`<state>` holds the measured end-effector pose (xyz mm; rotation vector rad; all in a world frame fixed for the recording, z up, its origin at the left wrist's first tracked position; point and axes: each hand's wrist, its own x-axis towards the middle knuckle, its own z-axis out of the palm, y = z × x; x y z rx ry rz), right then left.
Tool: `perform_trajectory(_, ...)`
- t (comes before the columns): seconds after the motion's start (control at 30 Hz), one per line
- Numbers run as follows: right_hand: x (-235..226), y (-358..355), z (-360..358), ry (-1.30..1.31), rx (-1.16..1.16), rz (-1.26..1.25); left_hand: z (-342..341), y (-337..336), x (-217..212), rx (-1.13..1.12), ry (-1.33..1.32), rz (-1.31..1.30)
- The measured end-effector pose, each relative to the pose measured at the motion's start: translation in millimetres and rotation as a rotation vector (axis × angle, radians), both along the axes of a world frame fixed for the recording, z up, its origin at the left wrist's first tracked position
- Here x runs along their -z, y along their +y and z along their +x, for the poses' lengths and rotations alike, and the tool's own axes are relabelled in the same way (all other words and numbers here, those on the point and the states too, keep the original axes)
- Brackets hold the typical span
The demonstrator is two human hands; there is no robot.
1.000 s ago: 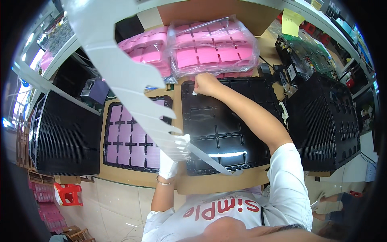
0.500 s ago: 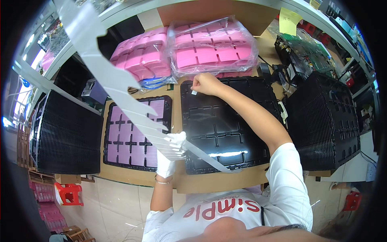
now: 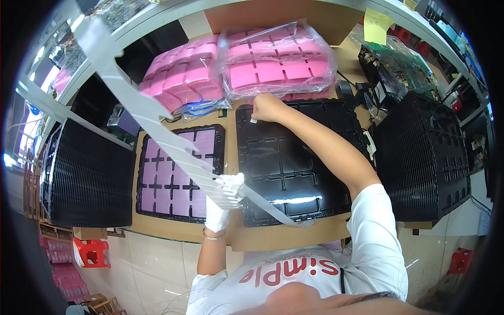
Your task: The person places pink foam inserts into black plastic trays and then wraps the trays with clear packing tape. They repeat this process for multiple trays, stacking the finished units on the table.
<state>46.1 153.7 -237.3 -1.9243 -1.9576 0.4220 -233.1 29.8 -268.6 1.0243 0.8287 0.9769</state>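
Head view: the left hand (image 3: 219, 202), in a white glove, has its grip closed on a long translucent backing strip (image 3: 157, 126) that rises diagonally from the hand toward the upper left, with its free tail running down and right across the lower edge of the empty black tray (image 3: 294, 163). The strip's edge is notched at regular steps. The right hand (image 3: 266, 107), bare, is extended to the far left corner of the empty black tray, with thumb and fingers pinched on a small white label (image 3: 253, 121) that sits at the tray's surface; whether the label touches the tray cannot be told. Just left of this tray lies a second black tray (image 3: 181, 168) whose compartments hold pale purple pads. Both trays rest on a brown cardboard tabletop (image 3: 262, 239). Behind them lie bagged stacks of pink foam trays (image 3: 278, 63). Tall stacks of black trays stand at the far left (image 3: 86, 173) and far right (image 3: 425, 157).
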Motion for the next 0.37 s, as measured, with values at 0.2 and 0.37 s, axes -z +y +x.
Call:
perform_trajectory(0.2,6.2,-1.1,2.0,-0.065,0.014,0.018,7.1,-4.2,-14.1,0.009,-0.049,-0.049)
perform_trajectory(0.37,2.6,-14.7,8.4,0.404,-0.245,-0.146,10.4,-2.7,-19.0,-0.036,-0.004,-0.015)
